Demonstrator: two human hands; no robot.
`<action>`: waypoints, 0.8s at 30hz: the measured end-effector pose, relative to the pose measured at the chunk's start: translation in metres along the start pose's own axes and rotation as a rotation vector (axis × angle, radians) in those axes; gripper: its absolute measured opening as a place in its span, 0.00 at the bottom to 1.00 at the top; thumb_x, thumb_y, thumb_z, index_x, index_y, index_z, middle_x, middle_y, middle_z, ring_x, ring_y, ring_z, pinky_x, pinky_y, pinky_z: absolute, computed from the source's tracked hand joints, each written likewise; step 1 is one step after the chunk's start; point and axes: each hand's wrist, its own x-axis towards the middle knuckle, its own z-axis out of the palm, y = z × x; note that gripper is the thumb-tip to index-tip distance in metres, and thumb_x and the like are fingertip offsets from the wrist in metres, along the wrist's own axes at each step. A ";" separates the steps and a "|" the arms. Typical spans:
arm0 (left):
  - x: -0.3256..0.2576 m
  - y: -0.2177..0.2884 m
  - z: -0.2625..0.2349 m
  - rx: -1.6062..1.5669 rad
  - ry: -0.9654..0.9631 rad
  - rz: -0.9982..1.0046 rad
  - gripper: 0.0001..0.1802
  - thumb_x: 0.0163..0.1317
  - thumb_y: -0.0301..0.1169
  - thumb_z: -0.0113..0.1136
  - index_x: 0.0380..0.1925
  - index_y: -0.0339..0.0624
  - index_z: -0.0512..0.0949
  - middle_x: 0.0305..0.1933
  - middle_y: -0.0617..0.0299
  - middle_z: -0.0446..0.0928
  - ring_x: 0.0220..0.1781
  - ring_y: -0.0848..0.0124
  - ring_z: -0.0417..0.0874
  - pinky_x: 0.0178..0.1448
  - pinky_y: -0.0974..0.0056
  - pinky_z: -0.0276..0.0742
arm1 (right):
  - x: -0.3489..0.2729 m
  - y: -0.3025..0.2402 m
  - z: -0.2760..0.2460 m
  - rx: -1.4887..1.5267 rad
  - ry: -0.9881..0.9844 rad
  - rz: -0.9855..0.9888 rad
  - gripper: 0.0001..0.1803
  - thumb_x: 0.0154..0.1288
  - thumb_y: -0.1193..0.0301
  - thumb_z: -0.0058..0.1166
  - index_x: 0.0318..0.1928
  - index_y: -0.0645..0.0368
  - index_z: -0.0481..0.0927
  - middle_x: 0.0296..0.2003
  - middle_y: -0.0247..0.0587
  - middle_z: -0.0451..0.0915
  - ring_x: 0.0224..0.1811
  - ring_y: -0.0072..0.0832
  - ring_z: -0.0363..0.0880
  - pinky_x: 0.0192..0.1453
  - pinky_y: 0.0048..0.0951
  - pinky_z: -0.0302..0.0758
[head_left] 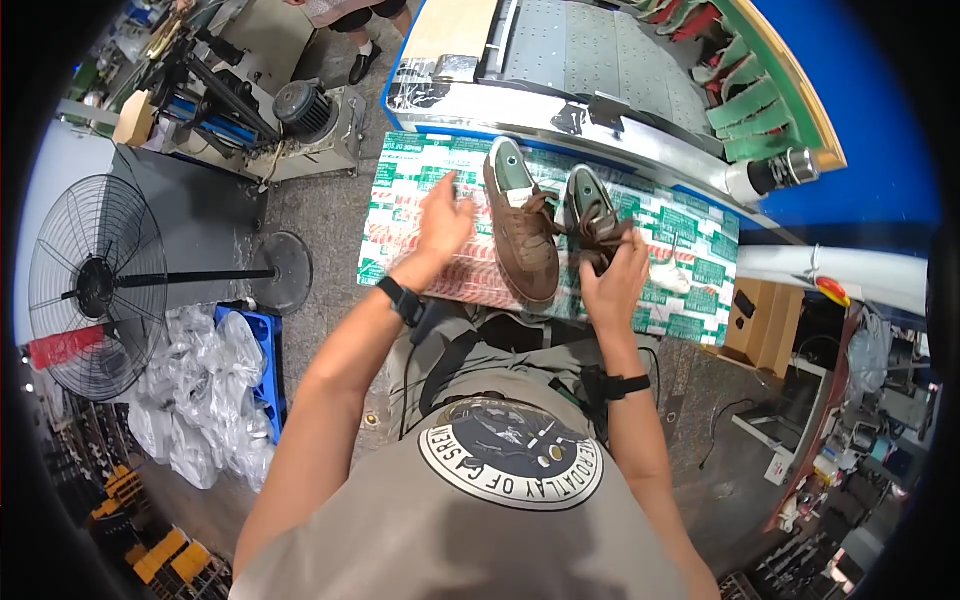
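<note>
Two brown shoes with green linings stand side by side on a work table covered in green, white and red printed sheets [690, 235]. The left shoe [520, 235] stands free, its toe toward me. My right hand [612, 280] grips the toe and laces of the right shoe [592, 215]. My left hand [444, 222] hovers open over the printed sheets, just left of the left shoe, fingers spread. I wear a black watch on the left wrist and a black band on the right.
A grey conveyor machine [590, 60] with a blue frame runs behind the table. A standing fan [95, 285] and clear plastic bags [205, 390] are on the floor at left. A cardboard box [765, 320] sits at right. Another person's feet [365, 60] show at the top.
</note>
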 end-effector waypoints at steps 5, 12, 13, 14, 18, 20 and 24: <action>-0.069 0.073 0.050 -0.044 0.029 0.240 0.61 0.62 0.30 0.74 0.87 0.34 0.44 0.86 0.25 0.51 0.88 0.33 0.54 0.89 0.44 0.57 | 0.024 -0.069 -0.010 0.517 -0.126 -0.106 0.45 0.70 0.63 0.71 0.80 0.68 0.65 0.74 0.63 0.69 0.77 0.57 0.69 0.79 0.49 0.70; -0.072 0.070 0.034 -0.090 -0.035 0.312 0.68 0.58 0.31 0.82 0.89 0.42 0.42 0.86 0.31 0.51 0.89 0.35 0.53 0.89 0.45 0.59 | 0.033 -0.049 0.040 0.202 -0.219 -0.147 0.10 0.79 0.66 0.58 0.51 0.58 0.81 0.43 0.52 0.88 0.45 0.56 0.88 0.45 0.55 0.82; -0.070 0.066 0.033 -0.118 -0.048 0.322 0.70 0.56 0.29 0.84 0.89 0.42 0.42 0.87 0.34 0.50 0.89 0.37 0.54 0.88 0.44 0.60 | 0.031 -0.042 0.036 0.187 -0.211 -0.160 0.08 0.79 0.66 0.57 0.48 0.58 0.80 0.40 0.52 0.87 0.43 0.56 0.88 0.43 0.55 0.82; -0.072 0.064 0.031 -0.112 -0.045 0.316 0.70 0.56 0.29 0.84 0.89 0.42 0.42 0.87 0.34 0.50 0.89 0.37 0.54 0.88 0.44 0.60 | 0.030 -0.046 0.026 0.174 -0.207 -0.178 0.07 0.79 0.67 0.56 0.45 0.58 0.79 0.38 0.52 0.87 0.41 0.56 0.88 0.41 0.56 0.81; -0.076 0.082 0.030 0.025 0.012 0.306 0.68 0.56 0.27 0.83 0.89 0.44 0.45 0.87 0.35 0.51 0.88 0.36 0.55 0.89 0.45 0.58 | 0.022 -0.053 -0.003 0.132 -0.388 -0.229 0.06 0.78 0.69 0.55 0.42 0.59 0.80 0.34 0.51 0.88 0.36 0.53 0.89 0.39 0.53 0.83; -0.078 0.085 0.032 0.074 0.030 0.320 0.67 0.57 0.27 0.82 0.89 0.48 0.46 0.88 0.35 0.48 0.88 0.35 0.53 0.88 0.45 0.59 | 0.022 -0.062 -0.010 0.204 -0.271 -0.285 0.10 0.79 0.67 0.55 0.39 0.59 0.79 0.32 0.52 0.87 0.35 0.55 0.89 0.38 0.54 0.82; -0.073 0.077 0.030 0.087 0.047 0.490 0.65 0.54 0.22 0.80 0.89 0.54 0.51 0.89 0.35 0.46 0.89 0.34 0.53 0.88 0.44 0.59 | 0.023 -0.094 -0.034 0.494 -0.533 -0.249 0.12 0.79 0.66 0.55 0.38 0.62 0.78 0.32 0.60 0.84 0.38 0.63 0.85 0.43 0.62 0.78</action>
